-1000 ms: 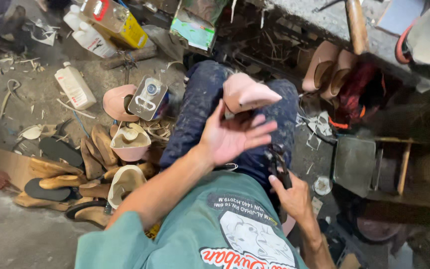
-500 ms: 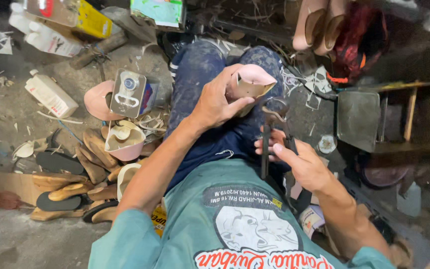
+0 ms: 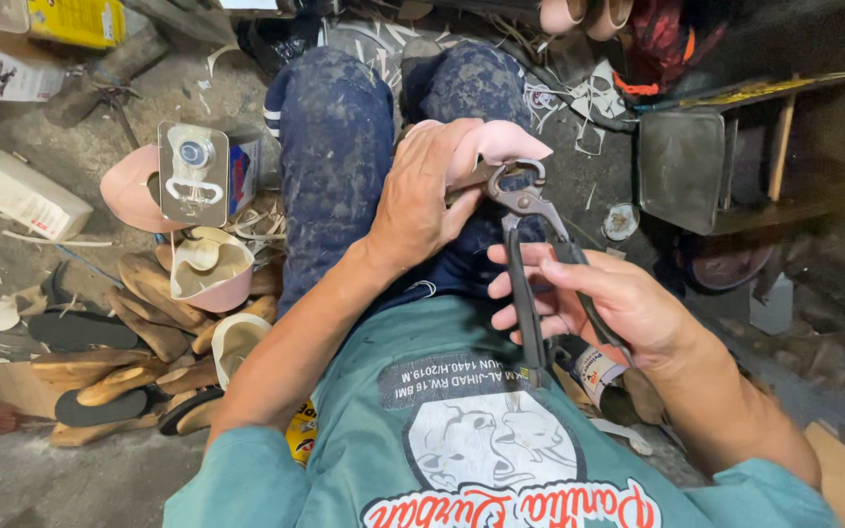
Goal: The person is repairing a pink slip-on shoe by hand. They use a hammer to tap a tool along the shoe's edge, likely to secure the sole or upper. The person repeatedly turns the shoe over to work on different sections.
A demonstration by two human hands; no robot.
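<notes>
I sit on the ground with my legs in dark patterned trousers stretched ahead. My left hand (image 3: 429, 200) grips a pink shoe upper on its last (image 3: 501, 144), held over my right thigh. My right hand (image 3: 594, 298) is closed around the long handles of dark metal pincers (image 3: 528, 220). The pincers' jaws touch the edge of the pink shoe just beside my left fingers. My teal shirt fills the bottom of the view.
On the left lie several wooden shoe lasts and soles (image 3: 139, 332), a pink shoe upper (image 3: 209, 269), an open tin (image 3: 193, 173) and a white bottle (image 3: 22, 193). A dark metal box (image 3: 682, 168) stands at the right. Scraps litter the concrete floor.
My right hand has lifted the pincers from beside my lap up to the shoe, and their jaws now meet its edge. My left hand has kept hold of the shoe and turned it slightly.
</notes>
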